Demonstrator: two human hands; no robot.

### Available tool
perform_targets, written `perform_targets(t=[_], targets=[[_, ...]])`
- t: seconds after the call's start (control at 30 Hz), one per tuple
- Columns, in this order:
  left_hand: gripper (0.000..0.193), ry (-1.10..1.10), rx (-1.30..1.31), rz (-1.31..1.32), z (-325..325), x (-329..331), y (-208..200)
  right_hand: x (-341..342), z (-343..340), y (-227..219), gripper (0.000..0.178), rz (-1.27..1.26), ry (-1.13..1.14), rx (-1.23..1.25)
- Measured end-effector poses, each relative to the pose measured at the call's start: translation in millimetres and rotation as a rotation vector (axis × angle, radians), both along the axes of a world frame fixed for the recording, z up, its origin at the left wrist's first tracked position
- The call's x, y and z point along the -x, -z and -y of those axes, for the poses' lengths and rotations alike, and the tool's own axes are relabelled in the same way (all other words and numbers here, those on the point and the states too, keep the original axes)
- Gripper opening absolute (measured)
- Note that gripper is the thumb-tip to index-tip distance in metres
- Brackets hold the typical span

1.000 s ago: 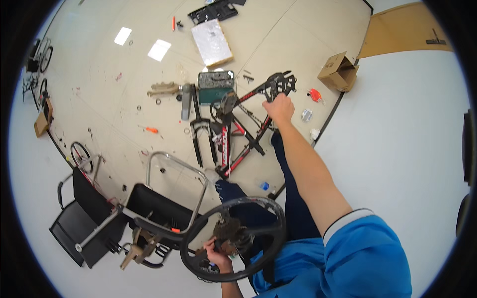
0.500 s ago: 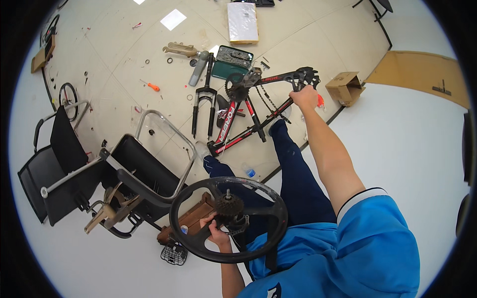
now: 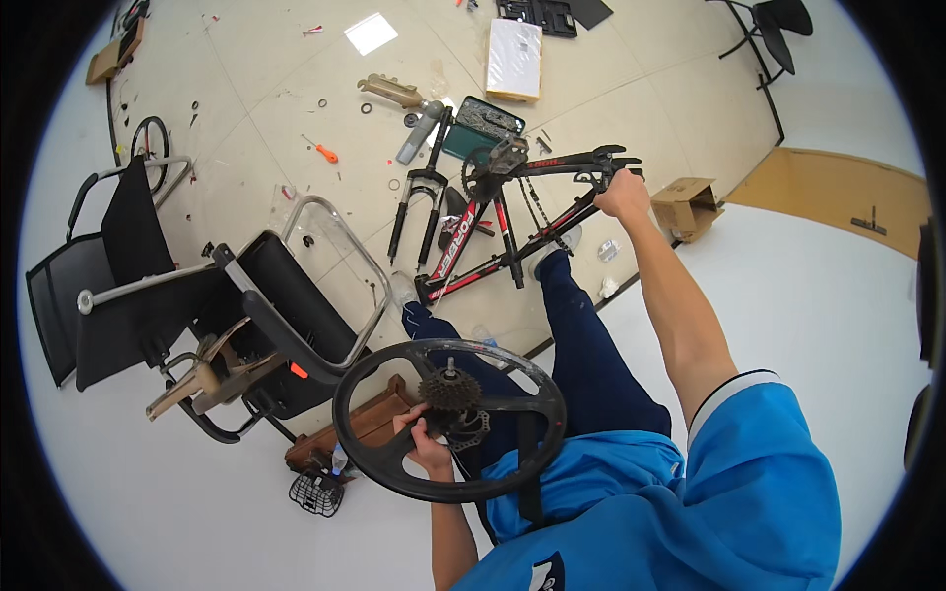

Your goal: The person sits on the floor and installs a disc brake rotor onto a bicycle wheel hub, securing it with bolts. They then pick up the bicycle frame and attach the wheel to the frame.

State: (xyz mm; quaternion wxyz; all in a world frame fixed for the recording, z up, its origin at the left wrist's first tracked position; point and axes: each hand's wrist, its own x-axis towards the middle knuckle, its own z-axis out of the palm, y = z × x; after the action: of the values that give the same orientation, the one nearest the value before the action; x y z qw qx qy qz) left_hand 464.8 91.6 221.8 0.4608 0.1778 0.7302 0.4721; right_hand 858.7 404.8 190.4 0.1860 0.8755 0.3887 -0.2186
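My left hand [image 3: 426, 445] is closed on the hub area of a black bicycle wheel [image 3: 346, 433], held in front of my legs. A dark cassette [image 3: 450, 390] and a brake disc [image 3: 469, 429] sit at its centre. With my arm stretched out, my right hand [image 3: 623, 195] grips the rear end of a black and red bicycle frame [image 3: 461, 236]; its fingertips are partly hidden. The frame, with crank and chainring [image 3: 477, 175] and a hanging chain [image 3: 535, 205], leans over the floor by my feet. A black suspension fork [image 3: 426, 177] lies left of it.
Black chairs [image 3: 296, 295] with metal tubes crowd the left. Beyond the frame are a green tray [image 3: 468, 141], a white-topped box [image 3: 514, 61] and a black tool case [image 3: 537, 15]. An orange screwdriver [image 3: 325, 154] lies on the floor; a cardboard box [image 3: 685, 207] stands right.
The view has shifted, moving the floor items rightward and down in the picture. Both hands keep their grips. The red item beside my right hand no longer shows there.
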Motion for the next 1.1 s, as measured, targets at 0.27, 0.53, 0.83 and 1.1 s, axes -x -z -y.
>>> perform_targets(t=[0.27, 0.53, 0.83, 1.1], targets=[[0.010, -0.054, -0.077, 0.011, -6, 0, 0, 75, -45, -68, 0.032, -0.011, -0.451, 0.057], [0.010, -0.022, -0.112, -0.132, -14, 0, 5, 155, -56, -148, 0.032, -0.045, -0.865, 0.360], [0.012, -0.073, -0.080, -0.079, -29, 3, -20, 120, 15, -160, 0.018, -0.045, -1.082, 0.369], [0.008, 0.095, -0.071, -0.242, -63, 10, -23, 57, 58, -140, 0.017, -0.063, -0.865, 0.401]])
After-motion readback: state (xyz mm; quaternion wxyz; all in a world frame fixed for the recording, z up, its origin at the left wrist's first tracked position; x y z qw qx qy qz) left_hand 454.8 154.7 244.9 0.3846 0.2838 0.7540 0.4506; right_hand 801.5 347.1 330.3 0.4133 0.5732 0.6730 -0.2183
